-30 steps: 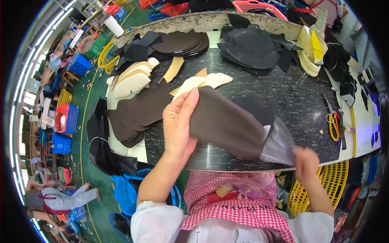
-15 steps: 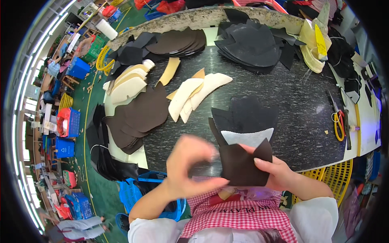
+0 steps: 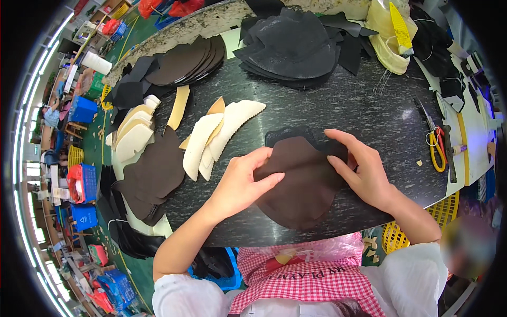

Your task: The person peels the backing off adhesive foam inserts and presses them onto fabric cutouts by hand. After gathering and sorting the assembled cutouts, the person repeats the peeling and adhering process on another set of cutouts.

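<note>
A dark brown leather-like piece (image 3: 296,195) with a wavy outline lies spread in front of me, over a black piece (image 3: 288,134) that shows past its far edge. My left hand (image 3: 244,177) grips the brown piece's left edge, thumb on top, with the other fingertips partly hidden. At the far right corner of the same piece, my right hand (image 3: 364,171) is curled around the edge, thumb on top and index finger stretched along the far side. Left of my hands lie cream strips with toothed edges (image 3: 224,134).
Brown pieces (image 3: 156,171) are stacked at the left, near cream pads (image 3: 134,134). Farther back are a brown stack (image 3: 193,61) and a black stack (image 3: 290,47). Yellow-handled scissors (image 3: 435,150) lie at the right, and a yellow basket (image 3: 393,238) stands below the table edge.
The brown piece was bunched in my right hand and now lies spread out, covering the white toothed strip. My left hand has come onto its edge. The view has shifted right.
</note>
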